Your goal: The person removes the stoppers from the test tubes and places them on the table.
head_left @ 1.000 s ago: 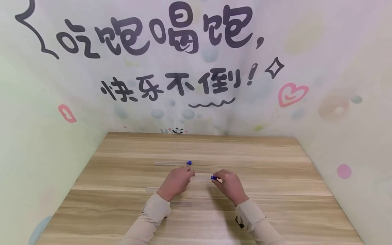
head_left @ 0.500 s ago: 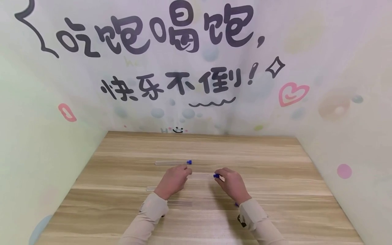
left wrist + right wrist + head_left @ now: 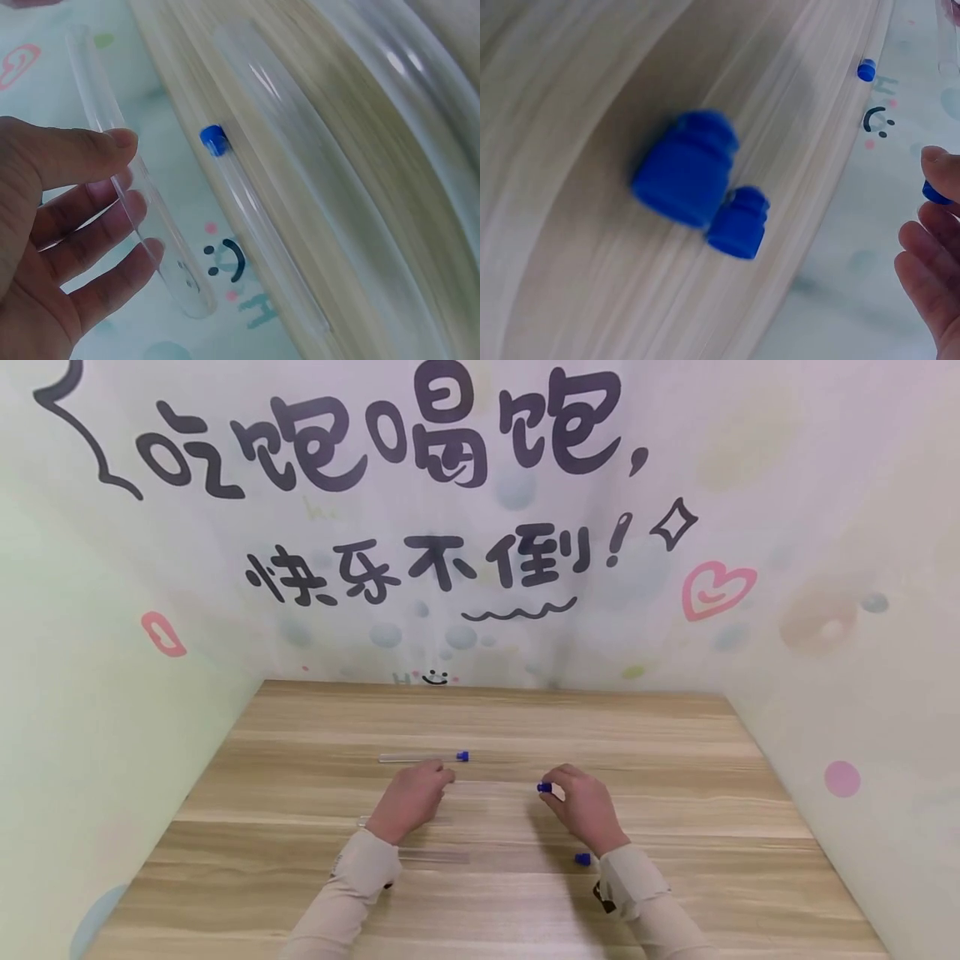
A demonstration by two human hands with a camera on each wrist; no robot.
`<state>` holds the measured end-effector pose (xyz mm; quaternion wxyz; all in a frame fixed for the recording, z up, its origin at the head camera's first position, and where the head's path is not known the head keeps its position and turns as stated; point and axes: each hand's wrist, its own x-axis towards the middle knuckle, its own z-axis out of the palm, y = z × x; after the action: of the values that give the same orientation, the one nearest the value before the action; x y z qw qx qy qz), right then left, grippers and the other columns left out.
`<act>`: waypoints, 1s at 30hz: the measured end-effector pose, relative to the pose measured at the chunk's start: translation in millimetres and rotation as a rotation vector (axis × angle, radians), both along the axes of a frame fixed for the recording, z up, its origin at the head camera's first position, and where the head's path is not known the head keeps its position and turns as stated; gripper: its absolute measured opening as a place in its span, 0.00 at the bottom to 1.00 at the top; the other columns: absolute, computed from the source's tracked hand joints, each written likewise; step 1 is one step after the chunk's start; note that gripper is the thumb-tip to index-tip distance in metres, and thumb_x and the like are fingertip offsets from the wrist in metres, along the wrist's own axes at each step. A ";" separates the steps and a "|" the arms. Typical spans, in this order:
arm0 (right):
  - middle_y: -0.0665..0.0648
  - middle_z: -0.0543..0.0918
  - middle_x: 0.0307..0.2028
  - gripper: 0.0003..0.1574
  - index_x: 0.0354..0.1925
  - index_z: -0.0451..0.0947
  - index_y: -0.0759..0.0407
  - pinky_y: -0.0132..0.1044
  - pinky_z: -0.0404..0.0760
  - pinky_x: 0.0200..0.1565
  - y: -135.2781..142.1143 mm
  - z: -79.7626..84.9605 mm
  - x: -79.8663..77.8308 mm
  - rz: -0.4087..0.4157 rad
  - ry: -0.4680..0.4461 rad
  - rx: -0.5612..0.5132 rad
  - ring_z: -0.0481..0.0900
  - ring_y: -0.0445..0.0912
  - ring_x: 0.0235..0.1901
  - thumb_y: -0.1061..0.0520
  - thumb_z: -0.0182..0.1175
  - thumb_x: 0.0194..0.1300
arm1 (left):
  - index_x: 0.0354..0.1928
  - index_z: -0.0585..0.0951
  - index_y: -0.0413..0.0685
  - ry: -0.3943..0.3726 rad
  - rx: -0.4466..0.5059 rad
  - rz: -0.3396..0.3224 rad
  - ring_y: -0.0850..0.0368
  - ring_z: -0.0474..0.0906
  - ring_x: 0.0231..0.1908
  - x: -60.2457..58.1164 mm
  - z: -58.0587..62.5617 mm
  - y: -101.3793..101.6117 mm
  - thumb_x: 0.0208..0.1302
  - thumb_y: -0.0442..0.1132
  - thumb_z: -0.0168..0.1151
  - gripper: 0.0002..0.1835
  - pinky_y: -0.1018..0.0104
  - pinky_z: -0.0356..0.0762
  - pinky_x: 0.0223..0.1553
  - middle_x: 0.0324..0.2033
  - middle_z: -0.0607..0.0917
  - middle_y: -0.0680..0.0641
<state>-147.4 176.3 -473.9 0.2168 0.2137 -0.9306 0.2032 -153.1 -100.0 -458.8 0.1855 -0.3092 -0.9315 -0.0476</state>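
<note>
In the left wrist view, my left hand (image 3: 408, 802) holds a clear test tube (image 3: 176, 247) between thumb and fingers; its rounded end points down in that view. My right hand (image 3: 588, 810) pinches a small blue stopper (image 3: 544, 787) between thumb and fingertips, apart from the tube. Just beyond the left hand, another test tube (image 3: 416, 758) lies on the table with a blue stopper (image 3: 462, 757) in its right end. Two more clear tubes lie nearer, one tube (image 3: 322, 172) beside another tube (image 3: 420, 97), partly hidden by the left arm in the head view.
Two loose blue stoppers, a large-looking near stopper (image 3: 682, 169) and a farther stopper (image 3: 739, 225), rest on the wooden table (image 3: 675, 743) by the right wrist. Printed wall sheets (image 3: 480, 652) border the table's back and sides.
Both hands have drawn apart: the left a little to the left with its tube, the right to the right with its stopper. A loose stopper by the right cuff has come into sight.
</note>
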 end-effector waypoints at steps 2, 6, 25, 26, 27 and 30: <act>0.52 0.85 0.33 0.11 0.30 0.82 0.56 0.37 0.82 0.31 3.1 1.6 -1.7 -0.016 -0.013 0.014 0.84 0.46 0.31 0.60 0.74 0.46 | 0.35 0.83 0.48 -0.005 0.002 0.013 0.57 0.79 0.29 -1.8 0.2 -3.1 0.53 0.26 0.65 0.10 0.69 0.78 0.27 0.28 0.81 0.50; 0.54 0.84 0.33 0.11 0.32 0.83 0.58 0.38 0.81 0.31 9.2 5.4 -3.6 -0.025 -0.043 0.003 0.83 0.47 0.31 0.61 0.74 0.47 | 0.35 0.84 0.47 -0.026 0.016 0.035 0.56 0.80 0.30 -5.5 0.2 -9.1 0.53 0.24 0.64 0.11 0.67 0.79 0.28 0.28 0.82 0.49; 0.53 0.83 0.31 0.09 0.30 0.83 0.58 0.40 0.81 0.34 30.8 -6.3 -4.2 -0.098 -0.168 0.031 0.81 0.46 0.31 0.63 0.72 0.48 | 0.34 0.85 0.45 -0.139 0.056 0.130 0.53 0.81 0.29 -8.7 -18.5 -29.8 0.54 0.22 0.61 0.11 0.64 0.79 0.27 0.29 0.84 0.46; 0.53 0.83 0.31 0.09 0.30 0.82 0.58 0.40 0.80 0.34 31.2 -6.7 -4.4 -0.102 -0.176 0.033 0.81 0.46 0.31 0.63 0.72 0.48 | 0.34 0.85 0.45 -0.143 0.062 0.131 0.52 0.81 0.28 -9.1 -19.3 -30.7 0.53 0.22 0.61 0.12 0.63 0.79 0.27 0.28 0.84 0.45; 0.53 0.83 0.30 0.09 0.30 0.82 0.58 0.40 0.80 0.34 31.4 -7.0 -4.5 -0.105 -0.187 0.034 0.81 0.46 0.30 0.63 0.72 0.49 | 0.33 0.85 0.45 -0.147 0.066 0.131 0.52 0.81 0.28 -9.3 -20.0 -31.6 0.52 0.22 0.61 0.12 0.63 0.79 0.27 0.28 0.83 0.45; 0.54 0.84 0.30 0.08 0.30 0.82 0.58 0.40 0.79 0.33 31.1 -7.2 -3.8 -0.107 -0.218 0.043 0.80 0.46 0.30 0.63 0.71 0.49 | 0.32 0.86 0.45 -0.157 0.066 0.135 0.51 0.81 0.28 -9.1 -22.7 -34.8 0.51 0.21 0.61 0.13 0.61 0.79 0.27 0.27 0.83 0.45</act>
<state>-151.3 207.4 -481.1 0.1203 0.1449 -0.9629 0.1934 -162.2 -134.8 -481.5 0.1249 -0.2346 -0.9598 -0.0899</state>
